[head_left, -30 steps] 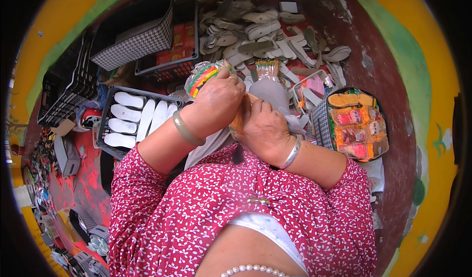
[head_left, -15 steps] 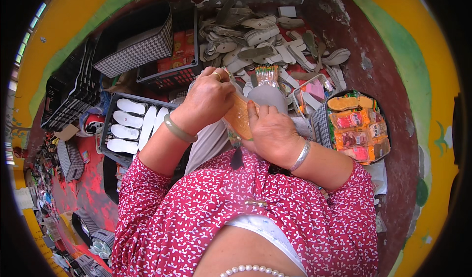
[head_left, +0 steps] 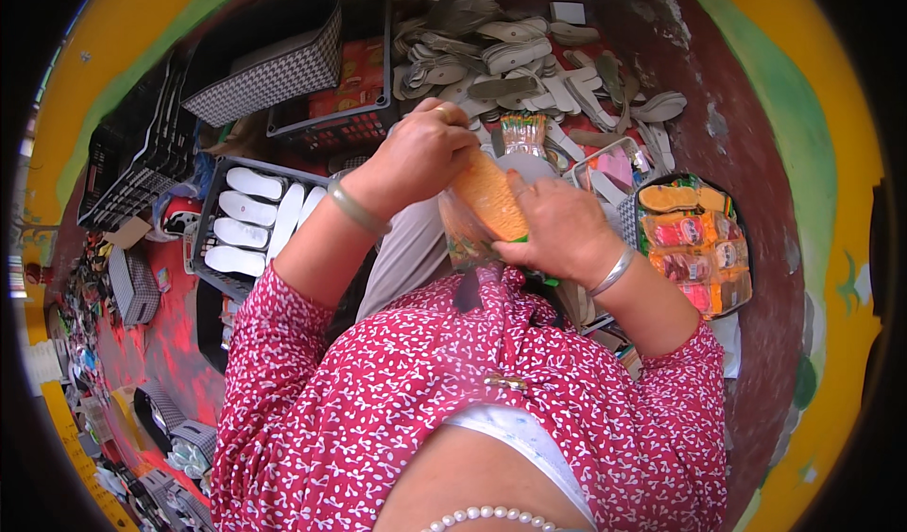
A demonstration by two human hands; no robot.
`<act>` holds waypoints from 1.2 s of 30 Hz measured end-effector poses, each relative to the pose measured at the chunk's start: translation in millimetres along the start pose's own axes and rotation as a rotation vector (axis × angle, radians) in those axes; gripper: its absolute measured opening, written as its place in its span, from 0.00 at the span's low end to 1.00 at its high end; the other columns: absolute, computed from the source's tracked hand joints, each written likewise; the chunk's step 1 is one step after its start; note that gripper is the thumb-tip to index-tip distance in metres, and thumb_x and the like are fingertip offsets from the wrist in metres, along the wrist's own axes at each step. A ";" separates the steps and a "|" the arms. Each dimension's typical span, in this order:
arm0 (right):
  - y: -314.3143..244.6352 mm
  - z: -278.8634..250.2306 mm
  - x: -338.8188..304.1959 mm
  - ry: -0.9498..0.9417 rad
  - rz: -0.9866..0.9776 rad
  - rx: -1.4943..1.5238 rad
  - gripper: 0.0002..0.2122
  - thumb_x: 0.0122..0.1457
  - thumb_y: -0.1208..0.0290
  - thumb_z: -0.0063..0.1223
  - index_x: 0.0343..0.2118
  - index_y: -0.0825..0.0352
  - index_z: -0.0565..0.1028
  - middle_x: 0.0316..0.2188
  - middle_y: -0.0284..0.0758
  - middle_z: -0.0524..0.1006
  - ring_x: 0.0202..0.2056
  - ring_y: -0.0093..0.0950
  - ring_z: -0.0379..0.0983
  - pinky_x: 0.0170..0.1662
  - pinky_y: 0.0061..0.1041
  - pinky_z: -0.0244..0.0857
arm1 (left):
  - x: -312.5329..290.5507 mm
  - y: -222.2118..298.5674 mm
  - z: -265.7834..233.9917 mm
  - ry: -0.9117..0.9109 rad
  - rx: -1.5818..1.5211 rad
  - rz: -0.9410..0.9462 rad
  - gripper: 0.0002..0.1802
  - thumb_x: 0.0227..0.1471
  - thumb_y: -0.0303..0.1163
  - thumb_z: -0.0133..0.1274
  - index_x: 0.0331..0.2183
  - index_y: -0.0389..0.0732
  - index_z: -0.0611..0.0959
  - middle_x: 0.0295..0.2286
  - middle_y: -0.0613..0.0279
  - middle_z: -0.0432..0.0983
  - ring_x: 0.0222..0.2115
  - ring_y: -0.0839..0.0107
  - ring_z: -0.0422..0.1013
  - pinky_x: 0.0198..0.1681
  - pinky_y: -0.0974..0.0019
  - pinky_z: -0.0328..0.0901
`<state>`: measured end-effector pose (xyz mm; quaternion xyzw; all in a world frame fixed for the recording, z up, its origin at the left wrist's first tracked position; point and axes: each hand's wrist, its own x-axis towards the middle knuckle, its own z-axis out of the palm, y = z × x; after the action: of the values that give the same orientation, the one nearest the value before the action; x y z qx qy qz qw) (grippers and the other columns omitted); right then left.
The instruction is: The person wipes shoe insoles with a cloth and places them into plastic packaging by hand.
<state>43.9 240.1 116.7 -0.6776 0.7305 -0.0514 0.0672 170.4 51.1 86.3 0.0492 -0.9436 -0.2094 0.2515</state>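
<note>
The left hand [head_left: 427, 149] has its fingertips pressed together at the upper end of an orange insole [head_left: 496, 203], in the middle of the frame; exactly what they pinch, the insole's tip or the film of the clear bag [head_left: 460, 230] about it, is hard to tell. The right hand [head_left: 567, 228] grips the insole's right edge, thumb below, its fingertips partly out of sight. The bag shows mostly as glare on the insole's left, so its outline is uncertain.

Just beyond, at upper centre, stands a bundle of slim packets [head_left: 522, 135], its lower part covered. Right of centre, a checked basket [head_left: 627, 220] holds orange insoles and packs [head_left: 682, 267] in red and orange with printed labels (too small to make out here).

Left of centre, a dark crate [head_left: 215, 278] carries white insoles [head_left: 244, 231], its right side hidden behind the left forearm. At the top lies a heap of grey and white insoles [head_left: 510, 55]. At upper left, a second checked basket [head_left: 274, 83] overlaps a crate of red packs [head_left: 362, 77], and the clutter [head_left: 85, 371] along the far left is squeezed and blurred by the rim.
</note>
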 end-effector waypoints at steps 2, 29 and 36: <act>12.0 0.1 -2.3 -0.022 0.014 0.048 0.37 0.42 0.49 0.60 0.51 0.71 0.66 0.30 0.44 0.73 0.34 0.39 0.72 0.36 0.34 0.67 | 1.9 -4.0 -4.6 -0.116 -0.153 -0.035 0.13 0.43 0.29 0.58 0.35 0.38 0.83 0.40 0.52 0.73 0.44 0.55 0.67 0.48 0.60 0.62; 9.5 -3.5 -22.5 -0.067 0.090 -0.017 0.37 0.44 0.48 0.59 0.51 0.72 0.65 0.31 0.46 0.71 0.33 0.41 0.71 0.35 0.36 0.67 | -27.9 5.7 23.3 0.199 0.340 0.184 0.24 0.36 0.25 0.51 0.40 0.28 0.75 0.41 0.45 0.72 0.39 0.54 0.70 0.46 0.57 0.64; 9.7 0.1 -40.9 -0.011 0.022 -0.107 0.36 0.41 0.52 0.63 0.51 0.70 0.66 0.31 0.39 0.69 0.34 0.36 0.69 0.35 0.32 0.66 | -37.4 6.7 26.3 0.267 0.219 0.234 0.17 0.36 0.25 0.52 0.34 0.34 0.80 0.36 0.54 0.75 0.35 0.59 0.71 0.41 0.61 0.66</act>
<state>37.4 281.6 116.2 -0.6725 0.7392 -0.0080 0.0354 189.9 74.3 51.5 -0.0065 -0.9182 -0.0664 0.3904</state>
